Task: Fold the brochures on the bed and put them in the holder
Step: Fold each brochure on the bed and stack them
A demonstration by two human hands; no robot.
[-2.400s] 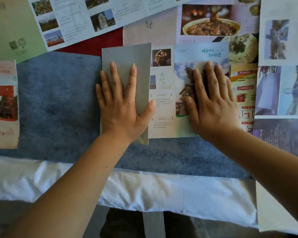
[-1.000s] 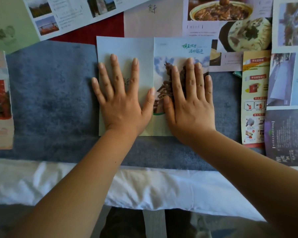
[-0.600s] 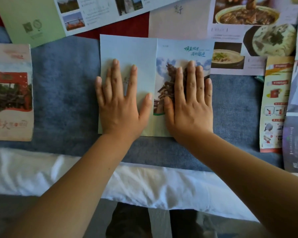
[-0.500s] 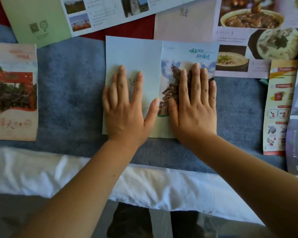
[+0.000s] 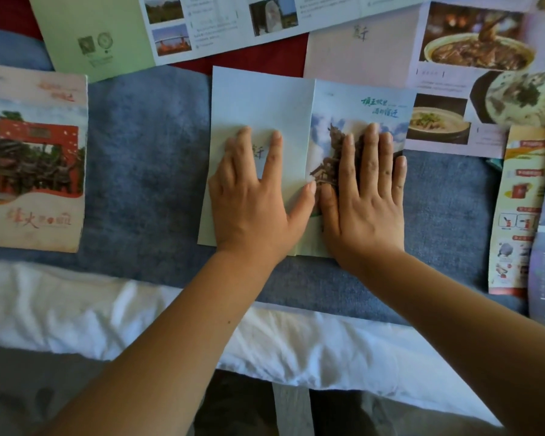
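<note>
**Pressing the fold flat**

My left hand (image 5: pixel 252 196) and right hand (image 5: pixel 365 199) lie flat side by side on the brochure (image 5: pixel 265 102), fingers straight, thumbs almost meeting at its crease. It rests on the blue blanket (image 5: pixel 145 158) near the bed's edge, with open leaflets (image 5: pixel 472 36) around it. I judge this is mid-fold. Next I should swing one panel over the other and crease it. I see no holder.

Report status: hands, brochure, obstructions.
Left hand and right hand both flat, pressing brochure. Brochure shows two panels, lying on blanket. Food leaflet meets its upper right corner; holder out of view.
</note>
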